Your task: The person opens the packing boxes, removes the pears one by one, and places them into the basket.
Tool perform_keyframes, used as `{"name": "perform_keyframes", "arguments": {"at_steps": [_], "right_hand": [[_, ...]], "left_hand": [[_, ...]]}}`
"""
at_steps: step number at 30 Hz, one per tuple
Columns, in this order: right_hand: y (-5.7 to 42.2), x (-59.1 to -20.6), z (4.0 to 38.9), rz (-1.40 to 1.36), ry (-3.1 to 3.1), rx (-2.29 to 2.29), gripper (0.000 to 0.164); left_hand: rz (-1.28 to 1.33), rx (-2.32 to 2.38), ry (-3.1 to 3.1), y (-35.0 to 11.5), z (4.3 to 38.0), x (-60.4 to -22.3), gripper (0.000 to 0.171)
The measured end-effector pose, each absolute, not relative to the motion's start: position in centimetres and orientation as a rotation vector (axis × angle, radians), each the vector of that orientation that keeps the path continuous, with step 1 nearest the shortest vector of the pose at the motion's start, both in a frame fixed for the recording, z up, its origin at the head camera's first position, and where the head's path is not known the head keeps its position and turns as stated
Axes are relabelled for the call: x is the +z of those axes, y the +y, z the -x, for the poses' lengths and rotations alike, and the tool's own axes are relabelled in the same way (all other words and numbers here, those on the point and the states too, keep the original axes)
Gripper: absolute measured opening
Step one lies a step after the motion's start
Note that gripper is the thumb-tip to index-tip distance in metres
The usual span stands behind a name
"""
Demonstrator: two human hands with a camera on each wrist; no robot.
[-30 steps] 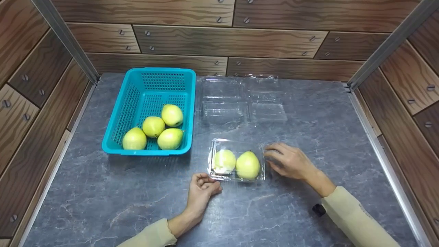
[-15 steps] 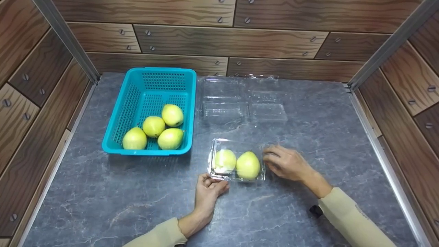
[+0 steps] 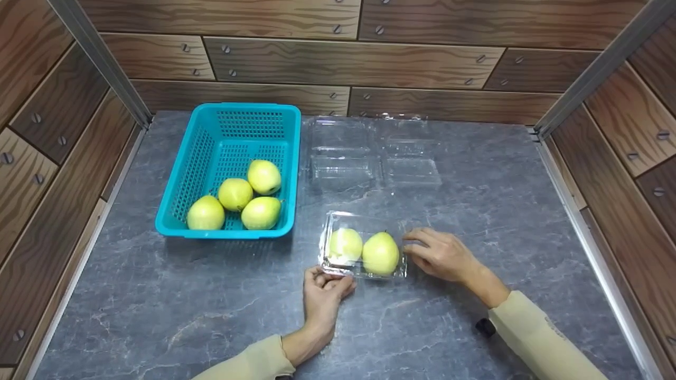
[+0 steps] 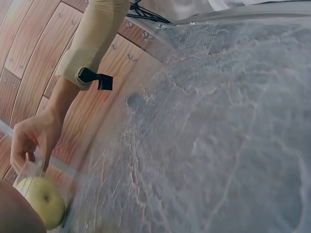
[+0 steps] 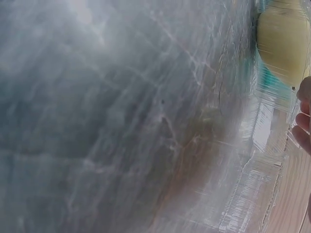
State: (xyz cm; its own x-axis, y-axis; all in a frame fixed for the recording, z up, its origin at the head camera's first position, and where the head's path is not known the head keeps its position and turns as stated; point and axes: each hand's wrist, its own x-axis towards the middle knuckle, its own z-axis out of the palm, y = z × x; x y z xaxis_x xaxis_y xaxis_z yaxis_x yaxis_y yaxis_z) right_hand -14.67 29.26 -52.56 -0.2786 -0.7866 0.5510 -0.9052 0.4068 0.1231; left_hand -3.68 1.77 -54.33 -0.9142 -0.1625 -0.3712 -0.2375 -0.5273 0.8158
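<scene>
A closed clear plastic clamshell container lies in the middle of the counter in the head view. Through its lid show two yellow-green pears, one on the left and one on the right. My left hand is at the near left corner, with curled fingers and thumb pinching the front rim. At the right side, my right hand pinches the container's edge. The left wrist view shows that right hand with clear plastic between thumb and fingers, right above a pear.
A turquoise perforated basket holding several pears stands at the back left. To its right, open clear clamshells lie on the grey marbled counter. Wood-patterned panels and metal rails enclose the counter on three sides.
My left hand has slid a little right along the container's front edge. My right hand has shifted slightly left and nearer me at the right edge. Container and pears have hardly moved.
</scene>
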Motion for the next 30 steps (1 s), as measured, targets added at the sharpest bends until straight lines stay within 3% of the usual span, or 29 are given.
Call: {"name": "perform_keyframes", "arguments": {"at_steps": [7,14,30], "right_hand": [[29.2,-52.7,14.4,-1.455,-2.101,0.303,0.013],[29.1,-52.8,14.0,-1.452,-2.041,0.284,0.025],[28.6,-53.0,13.0,-1.482,-1.972,0.235,0.024]], "left_hand": [[0.685,2.661,1.507,2.6,3.5,-54.4,0.067],[0.679,2.689,1.518,3.1,3.3,-54.4,0.073],[0.620,2.751,1.457,3.9,2.5,-54.5,0.078]]}}
